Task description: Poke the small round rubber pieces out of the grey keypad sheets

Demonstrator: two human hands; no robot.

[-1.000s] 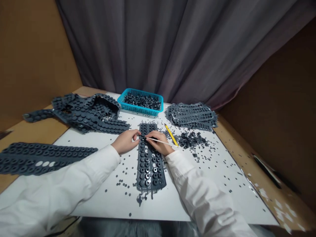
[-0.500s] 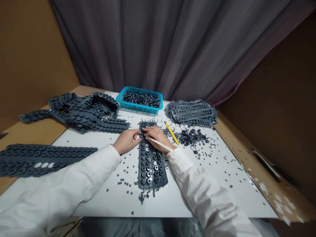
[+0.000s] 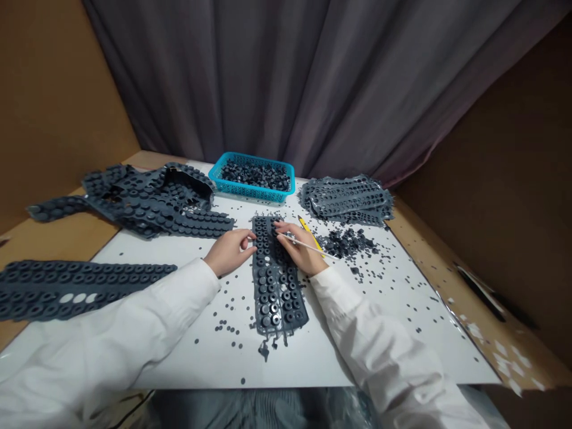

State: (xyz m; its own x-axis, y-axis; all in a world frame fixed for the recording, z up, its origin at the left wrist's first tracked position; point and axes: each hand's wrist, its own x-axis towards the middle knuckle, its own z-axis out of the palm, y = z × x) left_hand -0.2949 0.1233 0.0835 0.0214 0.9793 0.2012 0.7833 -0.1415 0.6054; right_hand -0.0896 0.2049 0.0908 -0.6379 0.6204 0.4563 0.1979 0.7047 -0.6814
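A dark grey moulded rubber sheet (image 3: pixel 277 298) with rows of round rings lies lengthwise in front of me, stringy scraps at its near end. At its upper left edge rests my left hand (image 3: pixel 229 250), thumb and forefinger apart, fingertips touching or very close to the edge. My right hand (image 3: pixel 302 249) is closed on a thin white stick (image 3: pixel 308 245), whose tip points at the sheet's upper right rows. That hand covers part of those rows. White spots show through a few holes in the sheet.
A blue basket (image 3: pixel 250 190) of small dark pieces stands at the back. Sheets with punched holes (image 3: pixel 346 199) are stacked right, near a yellow cutter (image 3: pixel 305 226) and a dark heap (image 3: pixel 348 243). Left lie a ringed sheet (image 3: pixel 102 274) and a crumpled pile (image 3: pixel 147 202). Small discs litter the table.
My right hand has shifted right across the sheet with the stick, away from my left hand. The sheet's near end has swung slightly right. My left hand stays at the edge.
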